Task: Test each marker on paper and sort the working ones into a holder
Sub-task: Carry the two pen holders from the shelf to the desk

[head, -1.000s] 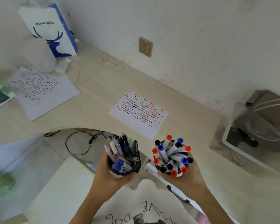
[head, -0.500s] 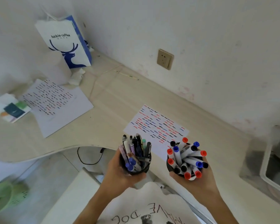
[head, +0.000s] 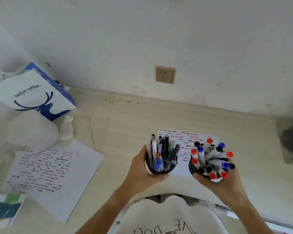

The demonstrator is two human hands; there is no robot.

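2 dark cups of writing tools are held above the desk (head: 125, 125) near its front edge. The right cup (head: 194, 168) is packed with white-barrelled markers (head: 211, 157) capped in red, blue and black; the left cup (head: 161, 170) holds a mixed bunch of slimmer pens (head: 164, 149). The left hand (head: 142, 168) is wrapped around the left cup from its outer side, and the right hand (head: 227, 179) cradles the right cup from below and outside; both hands are closed on their cups, side by side but not touching. Directly behind and beneath the cups lies a test sheet (head: 186, 141) already covered with short red, blue and black squiggles; a second marked sheet (head: 46, 168) lies well apart to the left, in front of a coffee bag (head: 32, 93). Judged step: carrying or presenting the 2 cups, with no marker singled out. The next move probably calls for setting both cups on the desk beside the test sheet, freeing a hand to draw 1 marker.
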